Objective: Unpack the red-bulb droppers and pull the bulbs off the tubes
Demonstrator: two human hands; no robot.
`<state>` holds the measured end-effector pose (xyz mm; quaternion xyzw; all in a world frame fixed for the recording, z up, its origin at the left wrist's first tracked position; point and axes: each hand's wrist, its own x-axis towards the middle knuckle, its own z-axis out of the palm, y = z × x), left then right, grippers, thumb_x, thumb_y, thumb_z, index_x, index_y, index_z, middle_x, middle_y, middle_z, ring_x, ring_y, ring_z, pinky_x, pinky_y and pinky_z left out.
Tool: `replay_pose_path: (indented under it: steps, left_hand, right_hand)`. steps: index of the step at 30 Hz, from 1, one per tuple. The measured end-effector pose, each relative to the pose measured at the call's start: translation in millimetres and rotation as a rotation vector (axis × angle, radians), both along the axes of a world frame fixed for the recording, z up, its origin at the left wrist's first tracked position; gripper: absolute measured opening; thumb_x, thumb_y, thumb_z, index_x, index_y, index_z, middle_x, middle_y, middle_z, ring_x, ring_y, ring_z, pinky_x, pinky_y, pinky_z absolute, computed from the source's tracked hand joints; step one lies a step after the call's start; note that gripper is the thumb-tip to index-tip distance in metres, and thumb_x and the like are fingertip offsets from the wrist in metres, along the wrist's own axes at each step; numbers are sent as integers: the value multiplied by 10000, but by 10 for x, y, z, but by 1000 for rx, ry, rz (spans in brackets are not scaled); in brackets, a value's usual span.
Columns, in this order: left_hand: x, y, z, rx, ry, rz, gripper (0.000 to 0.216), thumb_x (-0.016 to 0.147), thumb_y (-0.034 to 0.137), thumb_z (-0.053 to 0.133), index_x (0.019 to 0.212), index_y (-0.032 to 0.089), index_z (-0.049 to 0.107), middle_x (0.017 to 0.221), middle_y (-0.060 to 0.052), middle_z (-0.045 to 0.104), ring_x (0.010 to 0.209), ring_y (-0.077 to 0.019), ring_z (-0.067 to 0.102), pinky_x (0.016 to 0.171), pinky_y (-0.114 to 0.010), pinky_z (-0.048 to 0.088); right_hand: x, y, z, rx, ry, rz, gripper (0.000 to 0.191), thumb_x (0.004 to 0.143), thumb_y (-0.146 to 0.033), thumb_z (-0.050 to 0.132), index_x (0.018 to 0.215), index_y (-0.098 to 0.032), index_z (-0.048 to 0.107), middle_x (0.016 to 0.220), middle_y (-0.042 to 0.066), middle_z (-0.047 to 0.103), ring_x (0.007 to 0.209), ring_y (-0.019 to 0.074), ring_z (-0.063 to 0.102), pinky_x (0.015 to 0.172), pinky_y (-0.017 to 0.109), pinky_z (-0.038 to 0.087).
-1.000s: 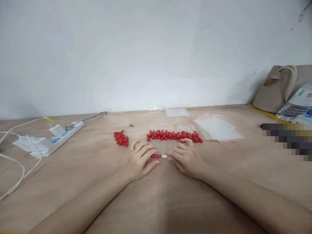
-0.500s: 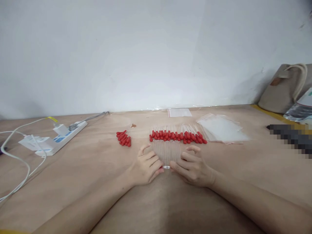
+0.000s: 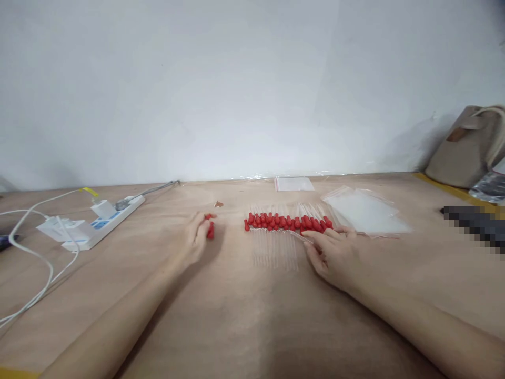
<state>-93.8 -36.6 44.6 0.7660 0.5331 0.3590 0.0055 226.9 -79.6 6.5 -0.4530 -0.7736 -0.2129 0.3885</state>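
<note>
My left hand (image 3: 196,238) lies over a small pile of loose red rubber bulbs (image 3: 210,230), its fingers curled onto them. My right hand (image 3: 332,250) pinches a thin clear glass tube (image 3: 300,237) that points up and to the left. It is just in front of the right end of a row of droppers with red bulbs (image 3: 287,222). Their clear glass stems (image 3: 274,251) lie side by side towards me. Both forearms rest low over the wooden table (image 3: 244,316).
A white power strip (image 3: 100,223) with plugs and white cables (image 3: 33,263) sits at the left. Clear zip bags (image 3: 365,211) lie right of the droppers, a smaller one (image 3: 294,184) by the wall. A beige bag (image 3: 467,147) stands far right.
Both hands left the dropper they held together at the centre. My left hand moved left to the loose bulbs. My right hand moved right and took up a glass tube.
</note>
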Motion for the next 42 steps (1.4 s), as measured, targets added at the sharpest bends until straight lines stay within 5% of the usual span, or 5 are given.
replay_pose_path:
  steps: [4, 14, 21, 31, 42]
  left_hand:
    - [-298, 220, 167, -45, -34, 223, 362, 790, 306, 393, 1092, 149, 517, 822, -39, 561, 703, -163, 548, 671, -291, 436]
    - [-215, 225, 51, -236, 48, 182, 194, 738, 361, 514, 815, 188, 557, 627, 9, 601, 546, -134, 551, 505, -236, 391]
    - [-243, 225, 9, -287, 60, 211, 236, 734, 416, 524, 787, 189, 563, 642, 1, 632, 550, -136, 560, 511, -235, 392]
    - [-177, 179, 114, -108, 96, 350, 302, 764, 465, 479, 794, 191, 603, 738, -22, 625, 630, -158, 554, 555, -250, 388]
    - [487, 236, -31, -27, 353, 44, 232, 807, 377, 457, 779, 206, 611, 858, -56, 628, 935, -253, 522, 812, -386, 331]
  right_hand:
    - [31, 2, -24, -27, -45, -86, 149, 786, -178, 466, 705, -177, 591, 554, -15, 603, 550, 108, 499, 774, 316, 273]
    - [-45, 19, -115, -79, -95, -24, 155, 787, -191, 484, 766, -186, 638, 669, 3, 656, 637, 125, 546, 803, 334, 262]
    - [-76, -27, -55, -259, -132, 6, 302, 827, -437, 463, 882, -200, 642, 815, 35, 666, 772, 176, 554, 875, 395, 237]
    - [-61, -45, -41, -334, -135, 34, 366, 826, -495, 437, 956, -216, 635, 922, 48, 649, 854, 195, 538, 913, 422, 233]
    - [-57, 1, -98, -297, -129, -2, 393, 861, -425, 420, 1116, -162, 563, 963, 73, 658, 904, 197, 558, 927, 422, 272]
